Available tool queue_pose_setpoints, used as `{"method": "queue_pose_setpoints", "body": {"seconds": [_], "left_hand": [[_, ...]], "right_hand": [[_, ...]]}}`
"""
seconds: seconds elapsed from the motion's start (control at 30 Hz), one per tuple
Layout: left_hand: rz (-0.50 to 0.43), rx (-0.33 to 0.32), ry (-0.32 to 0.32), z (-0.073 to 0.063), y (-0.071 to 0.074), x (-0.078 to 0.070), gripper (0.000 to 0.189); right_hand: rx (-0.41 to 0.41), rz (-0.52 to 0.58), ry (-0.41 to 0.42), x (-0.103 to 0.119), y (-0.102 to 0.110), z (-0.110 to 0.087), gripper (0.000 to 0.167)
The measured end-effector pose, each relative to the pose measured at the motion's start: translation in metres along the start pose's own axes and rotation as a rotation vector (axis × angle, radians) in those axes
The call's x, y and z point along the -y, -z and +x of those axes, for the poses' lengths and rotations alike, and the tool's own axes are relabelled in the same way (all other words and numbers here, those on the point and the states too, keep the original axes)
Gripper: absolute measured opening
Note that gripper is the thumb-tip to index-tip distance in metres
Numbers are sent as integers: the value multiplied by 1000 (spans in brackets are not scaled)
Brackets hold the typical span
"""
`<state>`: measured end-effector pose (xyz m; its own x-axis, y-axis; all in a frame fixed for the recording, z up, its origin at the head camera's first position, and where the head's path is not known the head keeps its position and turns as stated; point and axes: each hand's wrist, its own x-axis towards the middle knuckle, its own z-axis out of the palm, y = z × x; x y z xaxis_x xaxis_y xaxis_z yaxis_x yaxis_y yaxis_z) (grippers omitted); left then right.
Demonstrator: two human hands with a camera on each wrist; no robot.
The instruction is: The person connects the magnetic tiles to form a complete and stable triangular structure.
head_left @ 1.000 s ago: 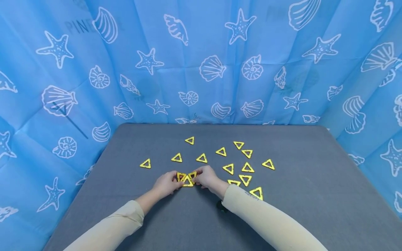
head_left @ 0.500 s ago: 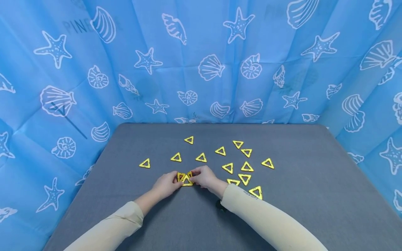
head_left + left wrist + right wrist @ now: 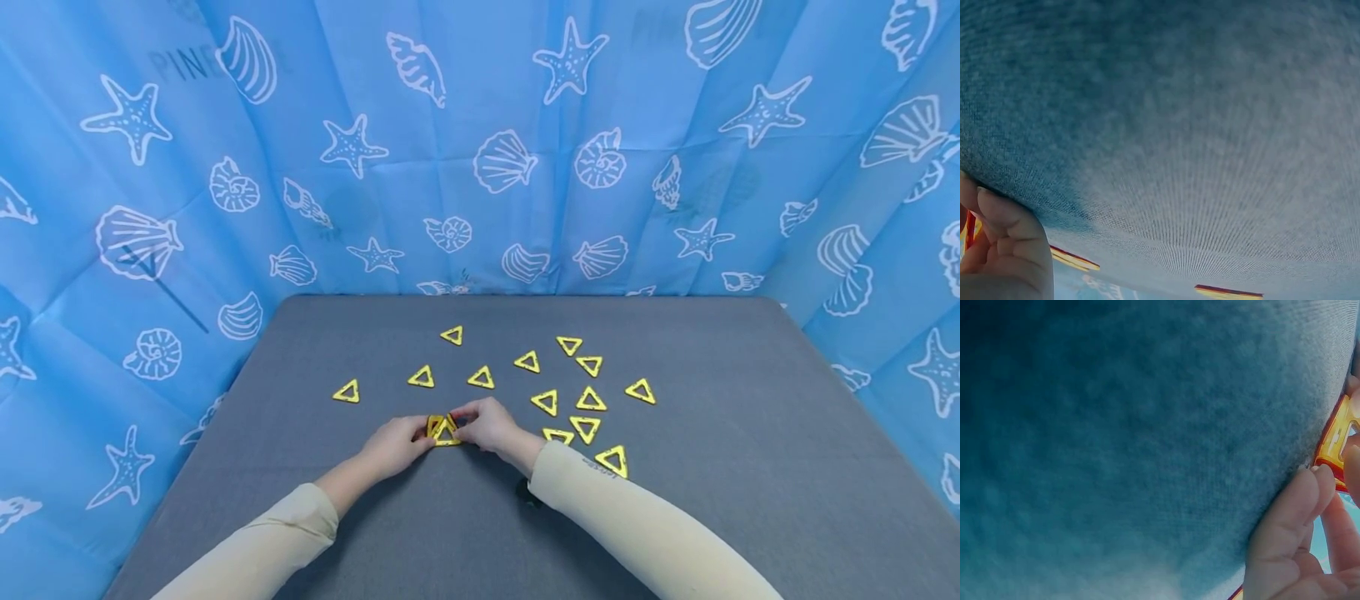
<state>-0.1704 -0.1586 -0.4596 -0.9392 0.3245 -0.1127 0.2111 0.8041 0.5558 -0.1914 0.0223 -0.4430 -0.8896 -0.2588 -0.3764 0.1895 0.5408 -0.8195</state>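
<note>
In the head view, a cluster of yellow triangular frame tiles stands at the front middle of the table. My left hand (image 3: 393, 443) pinches the left triangular tile (image 3: 432, 423) between thumb and fingers. The right hand (image 3: 489, 425) pinches the right triangular tile, mostly covered by its fingers. Between both hands a front triangular tile (image 3: 447, 442) faces me, its lower edge near the cloth. In the right wrist view, fingertips of the right hand (image 3: 1291, 540) touch the edge of a yellow tile (image 3: 1333, 440) with a red rim. The left wrist view shows only part of the left hand (image 3: 1013, 250).
Several yellow triangular tiles lie flat and scattered on the grey table (image 3: 712, 375), mostly behind and right of the hands. One tile (image 3: 612, 461) lies beside the right sleeve (image 3: 630, 508). A small dark object (image 3: 527, 492) sits under that forearm. A blue shell-print curtain (image 3: 480, 208) surrounds the table.
The two side tiles have tilted inward, closer to each other and to the front tile. My left hand has moved slightly right, and the right hand's fingers now cover more of its tile.
</note>
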Motion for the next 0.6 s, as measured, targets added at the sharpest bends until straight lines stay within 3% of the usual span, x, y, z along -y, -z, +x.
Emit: {"method": "queue_pose_setpoints", "body": {"seconds": [0.2, 0.43, 0.6], "left_hand": [[32, -1, -19, -1, 1, -2, 6], [107, 5, -35, -3, 0, -6, 30], [149, 9, -32, -2, -1, -8, 29]], "right_hand": [[-6, -17, 37, -1, -1, 0, 34], [-23, -85, 85, 0, -4, 0, 32], [-23, -79, 73, 1, -5, -2, 31]]}}
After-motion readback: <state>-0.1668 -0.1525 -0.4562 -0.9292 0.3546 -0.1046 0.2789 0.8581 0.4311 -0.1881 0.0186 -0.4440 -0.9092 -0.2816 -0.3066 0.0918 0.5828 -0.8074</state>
